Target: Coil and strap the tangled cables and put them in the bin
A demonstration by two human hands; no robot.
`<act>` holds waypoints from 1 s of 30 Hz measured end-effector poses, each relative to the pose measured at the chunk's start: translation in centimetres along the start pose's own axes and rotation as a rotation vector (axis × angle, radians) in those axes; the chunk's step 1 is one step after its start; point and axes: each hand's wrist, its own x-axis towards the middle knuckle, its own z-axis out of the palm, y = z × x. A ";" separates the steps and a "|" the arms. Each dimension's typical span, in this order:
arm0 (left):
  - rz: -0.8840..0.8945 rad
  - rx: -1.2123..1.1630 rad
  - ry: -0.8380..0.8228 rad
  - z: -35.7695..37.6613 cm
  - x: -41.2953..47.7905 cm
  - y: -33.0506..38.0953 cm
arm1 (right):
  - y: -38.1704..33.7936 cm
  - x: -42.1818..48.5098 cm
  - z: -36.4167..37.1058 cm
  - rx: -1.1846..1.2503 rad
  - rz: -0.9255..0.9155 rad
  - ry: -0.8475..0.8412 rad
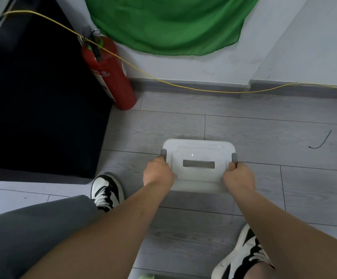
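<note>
A white plastic bin with its lid on sits on the grey floor in front of me. The lid has a grey handle strip in its middle and a grey latch on each side. My left hand grips the left side of the bin at the left latch. On the opposite side, my right hand grips the bin at the right latch. The closed lid hides whatever is inside, so no coiled cables show.
A red fire extinguisher leans in the corner by a black panel. A yellow cord runs along the baseboard. A short black wire piece lies on the floor at right. Green cloth hangs on the wall. My shoes flank the bin.
</note>
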 end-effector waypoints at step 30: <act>0.183 -0.125 -0.034 -4.1 5.3 2.0 | -5.5 3.5 -3.2 0.099 0.038 -0.048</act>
